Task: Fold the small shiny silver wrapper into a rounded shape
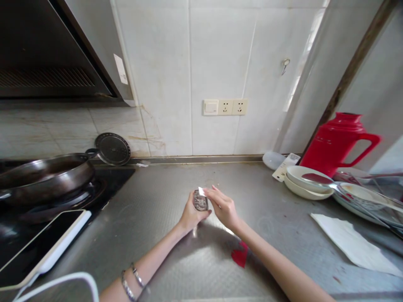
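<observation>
My left hand is wrapped round a small silvery patterned packet, held upright above the steel counter. My right hand pinches a small white tab at the packet's top with fingertips pressed together. Both hands meet near the middle of the counter. Two bracelets sit on my left wrist. A small red scrap lies on the counter under my right forearm.
A dark wok sits on the hob at the left, a round lid leaning behind it. A tablet with a white cable lies front left. Stacked bowls, plates, a red thermos jug and a paper sheet fill the right side.
</observation>
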`<action>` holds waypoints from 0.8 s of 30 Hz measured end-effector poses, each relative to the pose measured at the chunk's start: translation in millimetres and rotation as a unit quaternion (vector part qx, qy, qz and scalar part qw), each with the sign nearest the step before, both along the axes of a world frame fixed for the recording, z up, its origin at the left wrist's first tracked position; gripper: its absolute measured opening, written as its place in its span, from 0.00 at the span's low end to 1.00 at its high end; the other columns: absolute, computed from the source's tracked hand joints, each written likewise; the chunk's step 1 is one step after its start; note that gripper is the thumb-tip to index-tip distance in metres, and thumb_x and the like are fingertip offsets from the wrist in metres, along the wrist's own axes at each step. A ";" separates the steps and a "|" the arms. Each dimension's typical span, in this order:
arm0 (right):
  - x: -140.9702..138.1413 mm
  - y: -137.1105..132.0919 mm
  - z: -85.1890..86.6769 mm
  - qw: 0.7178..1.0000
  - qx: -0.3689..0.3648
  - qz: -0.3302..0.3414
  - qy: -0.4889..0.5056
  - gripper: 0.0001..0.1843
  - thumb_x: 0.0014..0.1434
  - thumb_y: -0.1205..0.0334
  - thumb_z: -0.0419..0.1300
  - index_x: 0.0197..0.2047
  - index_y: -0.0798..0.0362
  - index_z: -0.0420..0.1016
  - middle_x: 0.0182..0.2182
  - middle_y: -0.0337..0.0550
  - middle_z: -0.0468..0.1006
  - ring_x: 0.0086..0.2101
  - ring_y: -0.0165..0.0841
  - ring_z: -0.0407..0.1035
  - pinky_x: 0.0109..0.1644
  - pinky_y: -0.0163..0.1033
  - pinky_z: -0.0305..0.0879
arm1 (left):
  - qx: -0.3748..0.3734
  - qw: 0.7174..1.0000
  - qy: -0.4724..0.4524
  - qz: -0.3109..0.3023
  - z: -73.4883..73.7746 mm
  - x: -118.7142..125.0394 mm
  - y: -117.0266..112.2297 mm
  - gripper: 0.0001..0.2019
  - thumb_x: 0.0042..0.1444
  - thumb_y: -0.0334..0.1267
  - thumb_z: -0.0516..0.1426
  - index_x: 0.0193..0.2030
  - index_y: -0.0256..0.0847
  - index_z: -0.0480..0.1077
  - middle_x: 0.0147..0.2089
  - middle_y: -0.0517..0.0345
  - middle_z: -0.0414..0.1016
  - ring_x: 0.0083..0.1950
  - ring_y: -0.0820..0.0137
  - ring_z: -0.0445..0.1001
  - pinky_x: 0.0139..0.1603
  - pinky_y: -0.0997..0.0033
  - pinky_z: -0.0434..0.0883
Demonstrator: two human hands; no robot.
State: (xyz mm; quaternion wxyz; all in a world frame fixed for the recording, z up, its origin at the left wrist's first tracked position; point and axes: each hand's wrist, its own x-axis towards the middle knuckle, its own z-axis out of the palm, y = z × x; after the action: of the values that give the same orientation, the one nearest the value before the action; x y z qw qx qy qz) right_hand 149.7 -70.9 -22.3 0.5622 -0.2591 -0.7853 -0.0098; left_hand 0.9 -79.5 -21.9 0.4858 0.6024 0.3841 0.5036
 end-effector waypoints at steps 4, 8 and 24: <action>2.0 4.5 1.1 0.998 -0.046 -0.027 0.035 0.16 0.65 0.69 0.51 0.51 0.47 0.74 0.41 0.42 0.81 0.41 0.34 0.77 0.59 0.55 0.65 | 0.036 0.998 0.041 -0.010 1.7 -2.5 -1.9 0.31 0.37 0.31 0.65 0.50 0.38 0.60 0.37 0.62 0.69 0.35 0.73 0.68 0.37 0.74 0.67; 3.8 0.4 5.5 0.999 -0.037 -0.017 0.021 0.17 0.64 0.70 0.50 0.52 0.48 0.73 0.42 0.44 0.81 0.43 0.35 0.76 0.60 0.56 0.64 | 0.046 0.997 0.059 -0.009 0.7 -3.6 -0.8 0.30 0.39 0.33 0.65 0.50 0.39 0.60 0.37 0.61 0.71 0.36 0.72 0.70 0.37 0.74 0.67; -0.1 -11.5 17.3 0.994 -0.076 0.025 -0.069 0.20 0.65 0.67 0.51 0.59 0.50 0.67 0.55 0.50 0.72 0.56 0.38 0.66 0.58 0.48 0.68 | 0.041 0.994 0.096 0.027 -6.2 -4.2 7.7 0.32 0.38 0.31 0.65 0.53 0.38 0.61 0.42 0.54 0.76 0.41 0.67 0.75 0.41 0.70 0.71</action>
State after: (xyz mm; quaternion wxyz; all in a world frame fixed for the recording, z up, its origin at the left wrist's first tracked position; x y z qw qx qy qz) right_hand 149.5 -82.4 -5.0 0.4854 -0.2797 -0.8271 0.0460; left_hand -3.3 -71.8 -28.0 0.4079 0.6568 0.4243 0.4714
